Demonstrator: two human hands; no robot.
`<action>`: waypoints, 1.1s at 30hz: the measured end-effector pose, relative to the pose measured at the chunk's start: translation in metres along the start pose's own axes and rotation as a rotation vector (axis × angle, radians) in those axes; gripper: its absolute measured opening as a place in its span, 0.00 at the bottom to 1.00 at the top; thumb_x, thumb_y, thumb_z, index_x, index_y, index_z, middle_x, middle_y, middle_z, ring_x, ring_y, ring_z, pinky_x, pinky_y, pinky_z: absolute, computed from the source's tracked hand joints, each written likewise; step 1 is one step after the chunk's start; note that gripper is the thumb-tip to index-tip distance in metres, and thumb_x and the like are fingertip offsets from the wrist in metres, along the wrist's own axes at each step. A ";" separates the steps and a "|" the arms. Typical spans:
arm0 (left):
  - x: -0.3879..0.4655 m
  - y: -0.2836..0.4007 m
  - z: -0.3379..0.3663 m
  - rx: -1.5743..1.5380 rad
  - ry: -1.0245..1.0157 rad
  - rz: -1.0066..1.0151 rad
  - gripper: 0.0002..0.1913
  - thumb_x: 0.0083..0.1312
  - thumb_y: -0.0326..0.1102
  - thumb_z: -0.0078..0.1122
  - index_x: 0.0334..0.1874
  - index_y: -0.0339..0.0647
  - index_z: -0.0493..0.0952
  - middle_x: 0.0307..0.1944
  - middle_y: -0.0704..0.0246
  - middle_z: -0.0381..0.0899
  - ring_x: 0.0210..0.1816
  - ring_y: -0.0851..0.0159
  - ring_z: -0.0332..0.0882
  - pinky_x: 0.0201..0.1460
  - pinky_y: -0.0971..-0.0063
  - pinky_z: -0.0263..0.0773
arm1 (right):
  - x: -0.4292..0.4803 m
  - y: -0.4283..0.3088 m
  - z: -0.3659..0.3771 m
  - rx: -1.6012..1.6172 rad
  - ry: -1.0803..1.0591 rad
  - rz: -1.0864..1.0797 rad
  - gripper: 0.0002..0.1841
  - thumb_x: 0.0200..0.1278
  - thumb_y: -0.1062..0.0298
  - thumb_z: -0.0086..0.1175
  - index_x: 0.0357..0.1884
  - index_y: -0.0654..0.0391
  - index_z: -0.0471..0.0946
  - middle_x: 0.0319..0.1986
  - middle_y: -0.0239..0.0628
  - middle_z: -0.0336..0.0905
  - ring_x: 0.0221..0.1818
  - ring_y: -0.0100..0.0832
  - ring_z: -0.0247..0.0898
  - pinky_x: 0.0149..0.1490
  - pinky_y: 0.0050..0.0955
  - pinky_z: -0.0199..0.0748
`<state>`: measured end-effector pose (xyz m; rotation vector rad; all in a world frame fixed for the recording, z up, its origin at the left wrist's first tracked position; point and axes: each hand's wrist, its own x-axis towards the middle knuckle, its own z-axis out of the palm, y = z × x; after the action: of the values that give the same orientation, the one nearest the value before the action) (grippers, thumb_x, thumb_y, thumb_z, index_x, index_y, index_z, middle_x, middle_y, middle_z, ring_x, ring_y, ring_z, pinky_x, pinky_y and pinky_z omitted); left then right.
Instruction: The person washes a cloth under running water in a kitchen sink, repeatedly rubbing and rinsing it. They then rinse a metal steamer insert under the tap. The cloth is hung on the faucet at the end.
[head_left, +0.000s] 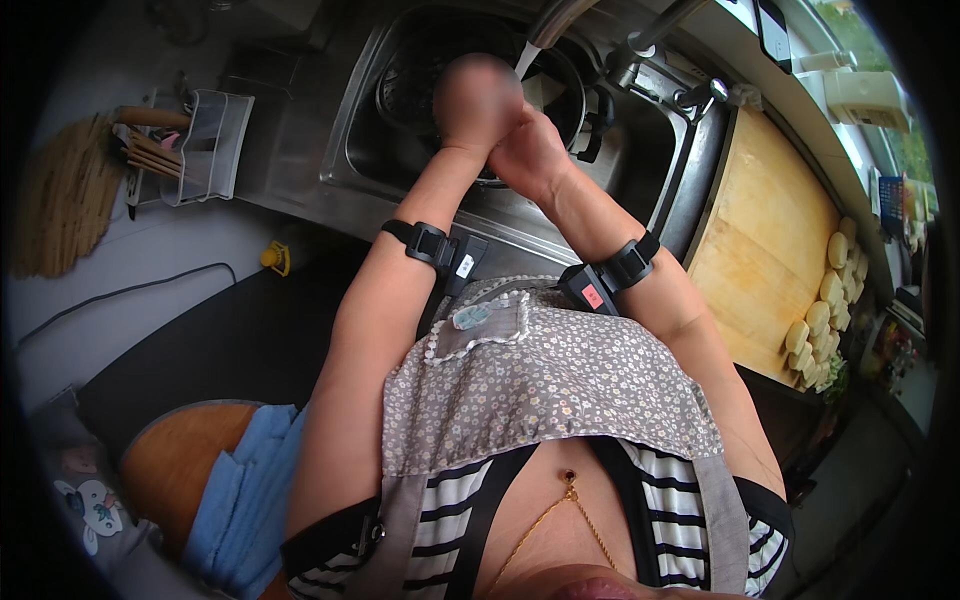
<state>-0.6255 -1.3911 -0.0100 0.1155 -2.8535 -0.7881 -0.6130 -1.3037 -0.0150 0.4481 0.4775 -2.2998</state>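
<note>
Both my hands meet over a stainless steel sink (634, 176), close under a running tap (559, 24). My left hand (478, 101) is blurred, and its fingers cannot be made out. Just below and to its right, my right hand (531, 154) is curled against it, palm partly up. Whether anything lies between them is hidden. A stream of water (527, 60) falls beside the left hand. Behind the hands, a round metal pot (583, 97) with a black handle (598, 124) sits in the sink. A pale piece inside it is only partly visible.
To the right lies a wooden board (765, 240) with several pale round slices (817, 322) at its near end. A utensil rack (217, 146) stands left of the sink. A phone (772, 34) and a white bottle (866, 101) are by the window.
</note>
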 end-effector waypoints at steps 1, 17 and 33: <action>0.003 -0.003 0.000 0.058 -0.019 -0.040 0.10 0.63 0.38 0.54 0.31 0.39 0.79 0.31 0.54 0.80 0.33 0.50 0.79 0.35 0.63 0.75 | -0.004 0.002 0.001 -0.025 -0.026 -0.028 0.25 0.72 0.45 0.37 0.59 0.52 0.70 0.56 0.37 0.72 0.59 0.36 0.67 0.67 0.36 0.60; -0.023 -0.076 -0.015 -1.405 0.129 -0.359 0.13 0.68 0.32 0.56 0.51 0.35 0.73 0.45 0.66 0.78 0.45 0.70 0.77 0.47 0.77 0.73 | 0.009 -0.037 -0.043 -2.455 0.230 -0.328 0.13 0.54 0.61 0.60 0.42 0.54 0.82 0.47 0.38 0.78 0.55 0.38 0.71 0.57 0.36 0.67; -0.017 -0.044 -0.031 -1.077 -0.283 -0.225 0.13 0.62 0.39 0.66 0.43 0.40 0.77 0.36 0.74 0.81 0.38 0.75 0.78 0.42 0.81 0.73 | -0.014 -0.068 0.006 -1.201 -0.008 -0.415 0.21 0.52 0.62 0.69 0.42 0.63 0.76 0.29 0.33 0.78 0.32 0.22 0.72 0.38 0.24 0.72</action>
<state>-0.6013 -1.4428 -0.0089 0.1766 -2.2292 -2.3788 -0.6531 -1.2533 0.0106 -0.2897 1.8915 -1.9019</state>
